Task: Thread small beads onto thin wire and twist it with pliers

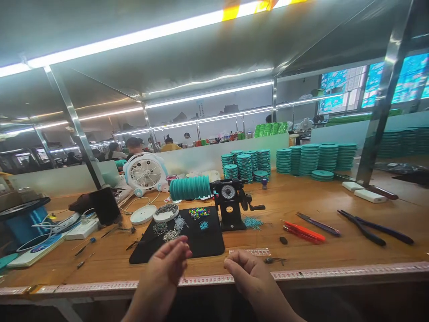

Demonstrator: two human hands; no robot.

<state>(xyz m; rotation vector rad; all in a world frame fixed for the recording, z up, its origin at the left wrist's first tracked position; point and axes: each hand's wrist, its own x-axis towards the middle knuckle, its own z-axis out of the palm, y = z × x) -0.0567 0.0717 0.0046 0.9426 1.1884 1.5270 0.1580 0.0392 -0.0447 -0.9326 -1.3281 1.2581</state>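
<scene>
My left hand [165, 270] is raised over the front edge of the bench, thumb and fingertips pressed together. Across a gap to its right, my right hand [250, 276] pinches thumb against curled index finger. Anything held in either hand is too fine to make out. Behind the left hand lies a black mat [204, 245] with multicoloured beads [199, 213], small metal parts [171, 235] and short blue pieces [203, 225]. A white dish [166, 218] of small grey pieces stands on its far corner. Beyond it, a black hand-crank winder [230, 208] carries teal spools [190, 187].
Pliers [372, 226], a utility knife [318, 223] and a red-handled tool [303, 232] lie to the right. Stacked teal spools [309, 160] stand behind. A fan [145, 172] and a phone [104, 205] are at left. A measuring tape [321, 273] runs along the front edge.
</scene>
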